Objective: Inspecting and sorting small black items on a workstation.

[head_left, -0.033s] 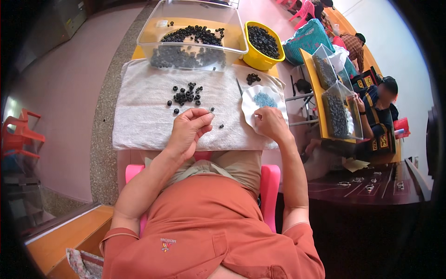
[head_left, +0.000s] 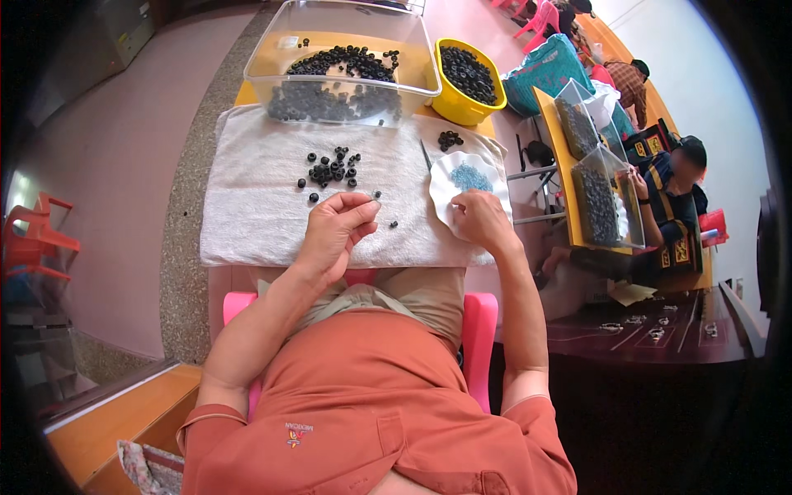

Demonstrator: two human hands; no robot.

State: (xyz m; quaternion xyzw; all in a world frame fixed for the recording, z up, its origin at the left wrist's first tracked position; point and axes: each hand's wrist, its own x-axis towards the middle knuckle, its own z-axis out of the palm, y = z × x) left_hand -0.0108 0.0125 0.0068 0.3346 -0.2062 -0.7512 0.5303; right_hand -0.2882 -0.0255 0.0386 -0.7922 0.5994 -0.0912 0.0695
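Left hand: the left hand (head_left: 334, 231) sits at centre frame over the white towel (head_left: 247, 206), fingers curled in, thumb and forefinger pinched together at the tip; something tiny may be between them, too small to tell.
Right hand: the right hand (head_left: 483, 221) is right of centre, fingers closed and bent down onto the near rim of the white scalloped plate (head_left: 445, 177); whether it grips anything, I cannot tell.
Plate: it lies on the towel's right edge, with a heap of small blue beads (head_left: 472, 176) in its middle.
Loose rings: a scatter of black rings (head_left: 332, 169) lies flat on the towel just above the left hand, the cluster stretched roughly left to right; too small to read any single one's axis.
Stray ring: one black ring (head_left: 393, 223) lies just right of the left fingertips.
Upper frame: a clear plastic tub (head_left: 338, 91) of black rings, long side running left to right, with a yellow bowl (head_left: 452, 103) of the same at its right.
Right edge: another person (head_left: 672, 202) sits at a separate table.
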